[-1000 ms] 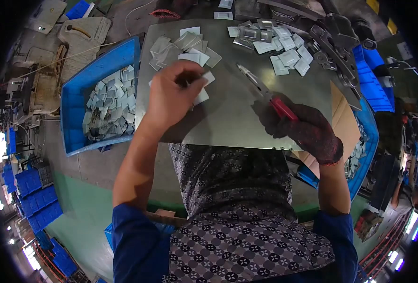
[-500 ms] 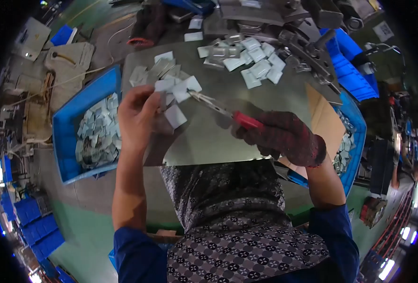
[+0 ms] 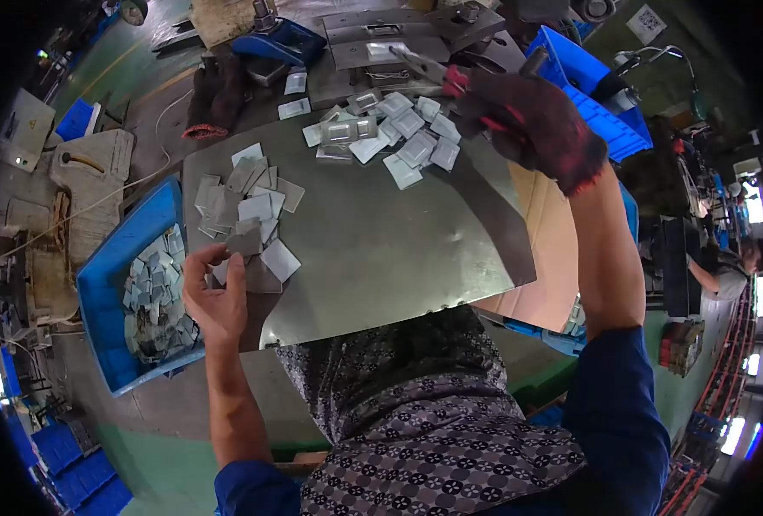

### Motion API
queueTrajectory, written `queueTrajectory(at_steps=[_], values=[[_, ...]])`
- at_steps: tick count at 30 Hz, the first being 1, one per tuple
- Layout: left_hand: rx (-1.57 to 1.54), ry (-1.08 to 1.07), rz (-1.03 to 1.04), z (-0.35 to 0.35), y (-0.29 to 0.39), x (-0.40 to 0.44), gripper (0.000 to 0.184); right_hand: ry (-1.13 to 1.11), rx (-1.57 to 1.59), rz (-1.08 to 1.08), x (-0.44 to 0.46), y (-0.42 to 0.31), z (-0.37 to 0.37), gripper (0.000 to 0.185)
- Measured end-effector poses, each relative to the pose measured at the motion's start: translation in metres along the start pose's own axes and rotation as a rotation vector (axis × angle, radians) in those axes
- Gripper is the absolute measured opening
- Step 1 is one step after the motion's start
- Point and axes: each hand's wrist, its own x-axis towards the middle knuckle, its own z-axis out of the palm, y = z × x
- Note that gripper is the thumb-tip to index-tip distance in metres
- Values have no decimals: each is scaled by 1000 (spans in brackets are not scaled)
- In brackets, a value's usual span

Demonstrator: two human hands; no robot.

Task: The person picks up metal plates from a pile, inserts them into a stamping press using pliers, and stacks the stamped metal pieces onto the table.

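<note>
My right hand (image 3: 532,125), in a dark red-and-black knitted glove, grips red-handled pliers (image 3: 455,79). Their jaws reach over the metal die block (image 3: 347,53) at the back, at a small pale metal plate (image 3: 383,52) there; whether they clasp it I cannot tell. My bare left hand (image 3: 215,297) pinches a thin grey square plate (image 3: 246,239) between thumb and fingers. It is at the near side of a loose pile of flat square plates (image 3: 261,205) on the metal sheet tabletop (image 3: 373,249). Pressed plates with raised centres (image 3: 416,148) lie heaped just before the die.
A blue bin (image 3: 98,297) full of small plates stands at left. Cardboard (image 3: 553,249) lies at right, partly over another bin. A spare glove (image 3: 214,99), a blue clamp-like part (image 3: 278,43) and a blue crate (image 3: 601,103) are around the back. A person (image 3: 730,279) is far right.
My right hand has moved the pliers from the flat plates forward and right to the die. The left hand stays by the pile, now pinching a grey plate. The view has shifted.
</note>
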Motion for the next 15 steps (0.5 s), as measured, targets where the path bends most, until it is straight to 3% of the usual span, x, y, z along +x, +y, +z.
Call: queueTrajectory(at_steps=[1,5,8,12,13,15], values=[[-29,-2,16,0,-2,-1,20,-73,441,505,-7,-12,0,30],[-42,-31,-7,1,-3,1,20,60,353,374,-6,-2,15,36],[-38,-51,19,-1,-1,2,19,27,352,274,20,8,17,35],[-1,-46,13,0,-2,1,17,153,490,384,46,26,22,33],[1,-38,13,0,-3,0,17,86,135,67,49,35,16,30],[-9,-34,-1,0,-2,0,17,15,-221,-247,51,40,11,28]])
